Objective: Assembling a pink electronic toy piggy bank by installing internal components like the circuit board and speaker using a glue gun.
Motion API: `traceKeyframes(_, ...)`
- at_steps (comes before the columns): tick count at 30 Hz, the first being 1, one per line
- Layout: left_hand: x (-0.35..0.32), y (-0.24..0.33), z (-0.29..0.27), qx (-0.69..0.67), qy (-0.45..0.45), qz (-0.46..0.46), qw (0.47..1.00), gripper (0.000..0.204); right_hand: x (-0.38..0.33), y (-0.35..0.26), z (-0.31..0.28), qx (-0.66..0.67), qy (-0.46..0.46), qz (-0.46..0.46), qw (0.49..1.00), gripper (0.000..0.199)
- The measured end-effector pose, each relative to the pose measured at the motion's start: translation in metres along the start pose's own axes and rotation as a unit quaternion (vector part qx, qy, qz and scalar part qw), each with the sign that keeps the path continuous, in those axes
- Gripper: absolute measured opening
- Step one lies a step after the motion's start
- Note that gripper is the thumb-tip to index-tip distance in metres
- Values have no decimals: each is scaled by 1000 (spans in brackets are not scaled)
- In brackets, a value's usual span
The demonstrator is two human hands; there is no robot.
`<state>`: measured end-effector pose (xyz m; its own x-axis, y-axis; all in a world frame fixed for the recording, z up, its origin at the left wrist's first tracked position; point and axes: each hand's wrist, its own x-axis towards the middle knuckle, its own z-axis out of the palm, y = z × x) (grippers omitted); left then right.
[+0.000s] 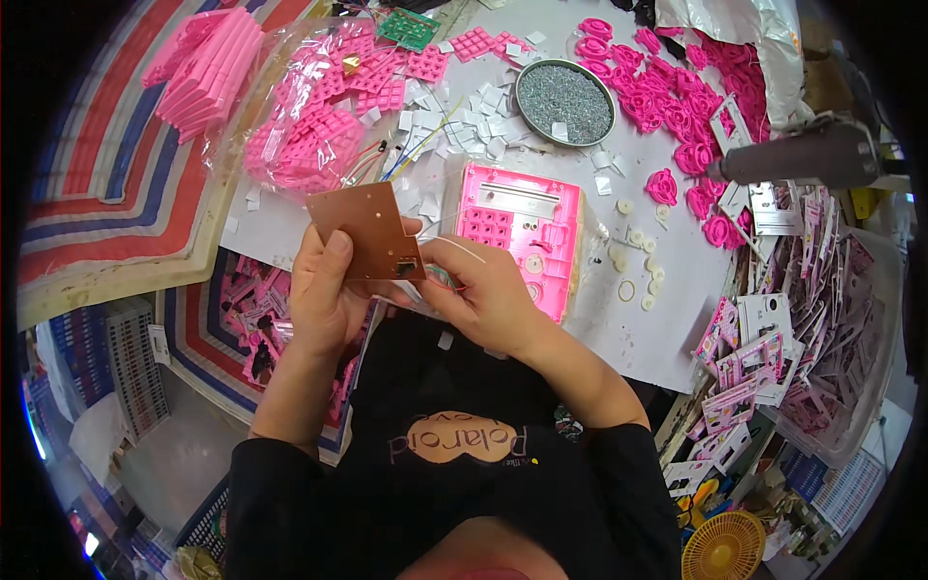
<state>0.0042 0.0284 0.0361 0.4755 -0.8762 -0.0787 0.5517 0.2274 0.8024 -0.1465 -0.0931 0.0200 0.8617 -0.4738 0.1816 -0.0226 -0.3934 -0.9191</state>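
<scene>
In front of my chest, my left hand (322, 295) grips a brown circuit board (365, 227), its thumb lying across the face. The board is tilted, with small holes and a dark cutout near its lower right corner. Thin coloured wires (441, 277) show beside that corner, where the curled fingers of my right hand (491, 295) close around them. Those fingertips are partly hidden. Just beyond my right hand lies an open pink plastic casing (556, 208), holding a silver strip, a pink keypad and small round parts.
Screws fill a round metal dish (565, 101) at the back. Pink rings (657, 92) are heaped beside it, near a grey power screwdriver (802, 157). Bagged pink keypads (309, 145), white squares (483, 116) and a green circuit board (408, 29) lie farther left. Printed panels overflow a clear bin (855, 387).
</scene>
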Motion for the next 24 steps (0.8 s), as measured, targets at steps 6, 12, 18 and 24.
traceKeyframes(6,-6,-4,-12,144,-25,43,988,36,-31,-3,-42,68,-103,105,987,16)
traceKeyframes(12,-28,-2,-6,295,-88,-39,951,23,-116,-14,-131,-107,-169,169,965,23)
traceKeyframes(18,-17,-13,18,455,-332,77,823,23,-102,-44,-151,-177,-134,62,973,66)
traceKeyframes(24,-31,-25,24,435,-367,75,819,23,-52,-23,-82,-90,-206,-89,970,68)
